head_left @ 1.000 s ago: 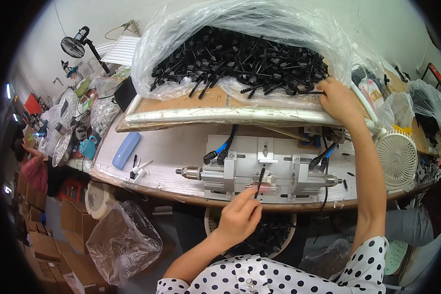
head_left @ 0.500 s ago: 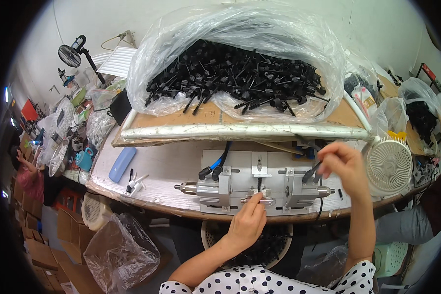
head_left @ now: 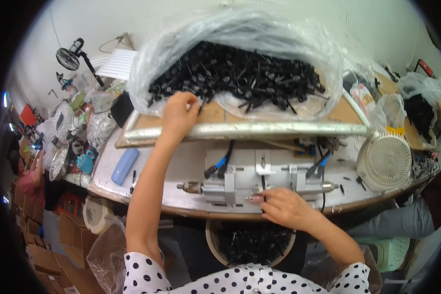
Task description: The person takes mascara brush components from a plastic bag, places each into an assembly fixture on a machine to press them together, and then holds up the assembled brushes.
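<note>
My left hand [head_left: 180,116] reaches over the white rail to the front of a heap of black plastic parts [head_left: 240,78] with thin ridged stems. Its fingers pinch at one black stemmed part [head_left: 201,108] by the heap's edge. At the middle of a metal bench fixture [head_left: 230,188], my right hand [head_left: 289,208] has its fingers closed around the lower end of a dark stemmed part [head_left: 263,183]. A small clear pinkish piece [head_left: 256,198] sits beside those fingertips. The grip itself is partly hidden by the fingers.
A large clear plastic bag [head_left: 137,73] surrounds the heap on a cardboard-topped shelf with a white rail [head_left: 279,128]. A basket [head_left: 211,240] of black parts stands below the table edge. A white fan [head_left: 387,159] is right; a blue case [head_left: 125,165] lies left. People work at both sides.
My left hand has left the fixture and moved up and left to the heap. My right hand has come down from above the fixture's right side to its middle. The view has shifted slightly.
</note>
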Demonstrator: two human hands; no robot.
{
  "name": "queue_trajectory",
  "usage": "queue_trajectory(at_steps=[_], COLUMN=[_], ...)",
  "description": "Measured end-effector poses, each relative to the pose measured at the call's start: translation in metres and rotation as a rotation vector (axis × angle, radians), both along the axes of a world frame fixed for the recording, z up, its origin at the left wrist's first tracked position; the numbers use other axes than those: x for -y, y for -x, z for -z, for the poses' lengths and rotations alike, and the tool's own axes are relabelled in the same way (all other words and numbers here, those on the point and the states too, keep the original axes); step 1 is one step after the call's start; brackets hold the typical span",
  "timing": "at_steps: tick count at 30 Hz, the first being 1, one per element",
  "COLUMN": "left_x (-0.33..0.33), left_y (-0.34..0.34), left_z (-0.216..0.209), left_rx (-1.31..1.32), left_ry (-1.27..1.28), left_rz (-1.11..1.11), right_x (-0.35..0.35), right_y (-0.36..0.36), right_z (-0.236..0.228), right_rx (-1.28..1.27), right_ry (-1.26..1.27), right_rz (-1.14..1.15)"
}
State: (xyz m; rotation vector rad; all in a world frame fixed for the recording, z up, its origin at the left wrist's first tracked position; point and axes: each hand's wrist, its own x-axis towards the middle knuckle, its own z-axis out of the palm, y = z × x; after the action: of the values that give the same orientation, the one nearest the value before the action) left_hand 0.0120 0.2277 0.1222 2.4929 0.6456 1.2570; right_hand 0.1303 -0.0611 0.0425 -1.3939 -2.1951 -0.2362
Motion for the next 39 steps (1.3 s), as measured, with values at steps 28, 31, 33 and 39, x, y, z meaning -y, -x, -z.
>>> queue_trajectory(at_steps=[28,31,33,39], left_x=[0.029,0.032,0.030,0.025], left_y=[-0.115,-0.098,-0.082,-0.040], left_z=[-0.012,-0.022,-0.026,-0.017], left_rx=[-0.383,-0.388,-0.349,-0.175], left_ry=[-0.353,-0.636,-0.837,-0.754], left_rz=[0.201,0.128,0.047,-0.084], right_x=[-0.122,-0.099,-0.079,0.009], right_y=[-0.099,-0.099,-0.100,-0.060], right_z=[-0.102,-0.110,-0.116,-0.079], right_rx=[-0.110,-0.554,-0.903,-0.807], right_ry=[-0.015,0.011,0.024,0.005], right_rz=[0.736,0.609,0.438,0.022])
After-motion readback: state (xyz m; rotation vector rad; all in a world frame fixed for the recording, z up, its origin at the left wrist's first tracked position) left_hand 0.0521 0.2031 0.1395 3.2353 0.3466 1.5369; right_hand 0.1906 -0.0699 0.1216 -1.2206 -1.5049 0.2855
